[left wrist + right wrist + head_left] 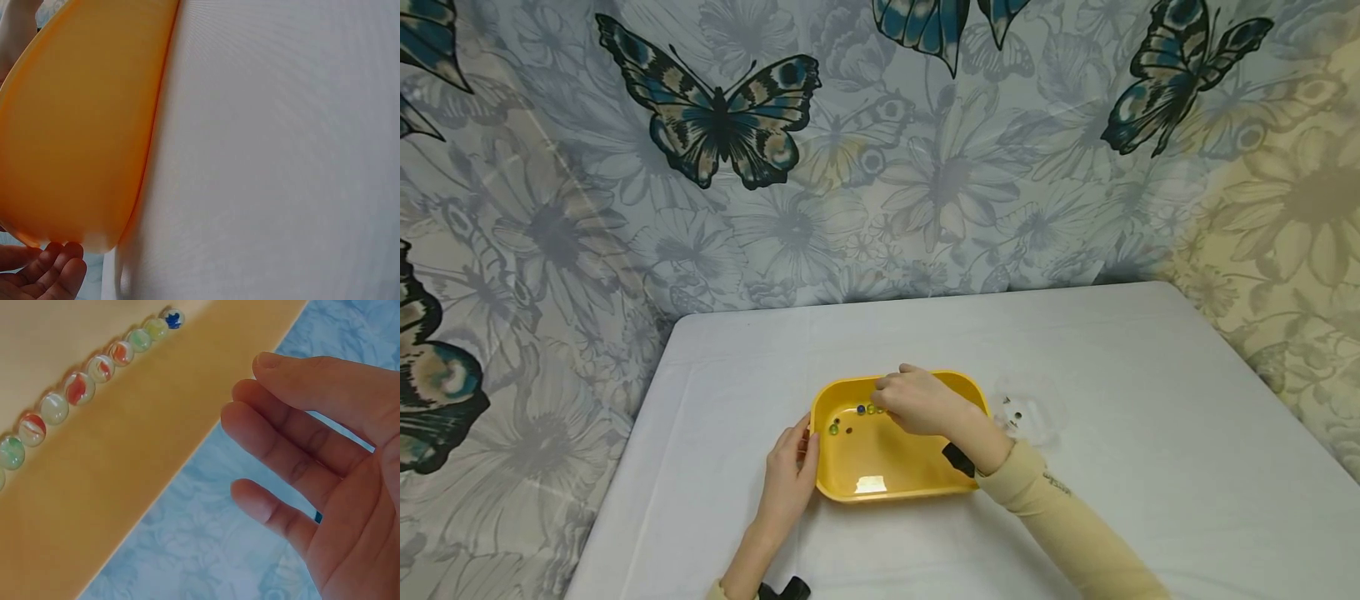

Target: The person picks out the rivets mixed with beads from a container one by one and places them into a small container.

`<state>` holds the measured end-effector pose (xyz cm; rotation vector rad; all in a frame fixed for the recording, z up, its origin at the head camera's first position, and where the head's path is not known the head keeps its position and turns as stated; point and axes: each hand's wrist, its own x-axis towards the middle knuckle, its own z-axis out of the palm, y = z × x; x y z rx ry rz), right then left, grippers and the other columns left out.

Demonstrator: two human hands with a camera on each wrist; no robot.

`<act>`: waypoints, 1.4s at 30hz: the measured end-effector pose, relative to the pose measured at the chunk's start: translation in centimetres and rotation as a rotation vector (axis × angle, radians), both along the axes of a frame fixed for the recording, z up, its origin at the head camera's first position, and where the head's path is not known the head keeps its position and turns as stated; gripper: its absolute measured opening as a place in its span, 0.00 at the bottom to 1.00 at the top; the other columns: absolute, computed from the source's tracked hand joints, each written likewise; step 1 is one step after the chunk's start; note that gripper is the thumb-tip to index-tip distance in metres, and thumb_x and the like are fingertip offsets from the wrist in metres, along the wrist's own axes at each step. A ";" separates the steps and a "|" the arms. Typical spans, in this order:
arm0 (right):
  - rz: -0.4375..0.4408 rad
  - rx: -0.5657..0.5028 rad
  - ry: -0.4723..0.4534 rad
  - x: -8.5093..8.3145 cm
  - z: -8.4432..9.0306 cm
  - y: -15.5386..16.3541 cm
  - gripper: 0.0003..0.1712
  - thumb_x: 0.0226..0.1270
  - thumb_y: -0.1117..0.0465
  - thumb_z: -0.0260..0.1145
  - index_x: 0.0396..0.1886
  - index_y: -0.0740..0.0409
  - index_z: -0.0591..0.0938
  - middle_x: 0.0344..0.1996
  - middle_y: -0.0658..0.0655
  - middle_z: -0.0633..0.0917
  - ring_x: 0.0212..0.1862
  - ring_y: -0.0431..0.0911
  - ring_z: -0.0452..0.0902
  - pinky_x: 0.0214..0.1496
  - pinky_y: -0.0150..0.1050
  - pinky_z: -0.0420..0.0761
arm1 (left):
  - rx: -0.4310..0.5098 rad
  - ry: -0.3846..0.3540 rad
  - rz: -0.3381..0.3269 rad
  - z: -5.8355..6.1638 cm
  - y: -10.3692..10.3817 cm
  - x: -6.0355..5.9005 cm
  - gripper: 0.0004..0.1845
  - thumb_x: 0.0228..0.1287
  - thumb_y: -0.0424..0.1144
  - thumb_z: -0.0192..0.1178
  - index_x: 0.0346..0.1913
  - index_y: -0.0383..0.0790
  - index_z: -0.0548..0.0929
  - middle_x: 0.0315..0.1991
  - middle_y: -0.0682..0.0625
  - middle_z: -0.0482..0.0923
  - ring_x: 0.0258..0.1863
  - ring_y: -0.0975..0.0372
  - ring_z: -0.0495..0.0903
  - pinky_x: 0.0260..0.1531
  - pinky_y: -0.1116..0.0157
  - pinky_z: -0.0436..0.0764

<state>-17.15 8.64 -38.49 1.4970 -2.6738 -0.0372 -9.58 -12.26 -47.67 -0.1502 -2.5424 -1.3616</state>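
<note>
Inside one yellow tray [857,492], nine-odd marbles [81,387].

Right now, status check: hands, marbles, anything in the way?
Left hand touches yellow tray at its left rim. Right hand open over the tray, holding nothing. Marbles lined along the tray wall. Nothing blocking.

1. The yellow tray [850,492] looks like smooth, glossy plastic.
2. The marbles [80,387] look like clear, shiny glass.
3. The table [1150,375] is covered with a matt white cloth of fine weave.
4. The backdrop [925,167] is printed cloth.
</note>
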 end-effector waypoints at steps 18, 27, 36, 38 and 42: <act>0.018 0.020 -0.049 -0.8 -1.5 -1.8 0.09 0.58 0.70 0.64 0.34 0.53 0.85 0.28 0.47 0.82 0.33 0.41 0.77 0.34 0.33 0.71 | 0.003 -0.006 -0.006 0.0 -0.1 0.0 0.19 0.68 0.33 0.52 0.59 0.28 0.71 0.34 0.49 0.74 0.32 0.63 0.73 0.33 0.70 0.79; 0.025 0.058 -0.060 -1.0 -1.9 -2.7 0.08 0.59 0.70 0.63 0.33 0.54 0.84 0.25 0.48 0.79 0.29 0.40 0.73 0.35 0.34 0.72 | -0.005 0.004 -0.023 -0.1 -0.2 -0.1 0.19 0.69 0.34 0.51 0.59 0.28 0.71 0.34 0.48 0.74 0.33 0.62 0.73 0.34 0.69 0.79; 0.018 0.079 -0.078 -1.1 -2.2 -3.6 0.08 0.60 0.69 0.62 0.33 0.53 0.84 0.25 0.47 0.79 0.29 0.40 0.72 0.39 0.36 0.75 | -0.002 0.007 -0.025 0.0 -0.1 0.0 0.19 0.68 0.33 0.51 0.59 0.28 0.71 0.34 0.48 0.74 0.33 0.63 0.74 0.34 0.69 0.79; 0.018 0.088 -0.077 -1.1 -2.3 -3.8 0.07 0.60 0.68 0.63 0.33 0.53 0.84 0.25 0.47 0.78 0.28 0.39 0.71 0.38 0.36 0.74 | 0.000 0.010 -0.028 0.0 -0.1 0.0 0.19 0.68 0.33 0.51 0.59 0.28 0.71 0.34 0.48 0.74 0.33 0.63 0.74 0.34 0.69 0.79; 0.025 0.098 -0.072 -1.2 -2.4 -4.2 0.06 0.61 0.68 0.62 0.31 0.53 0.84 0.23 0.47 0.77 0.26 0.39 0.68 0.35 0.34 0.71 | -0.003 0.015 -0.029 0.0 -0.2 0.0 0.19 0.69 0.34 0.51 0.59 0.28 0.71 0.34 0.48 0.74 0.32 0.63 0.74 0.33 0.69 0.79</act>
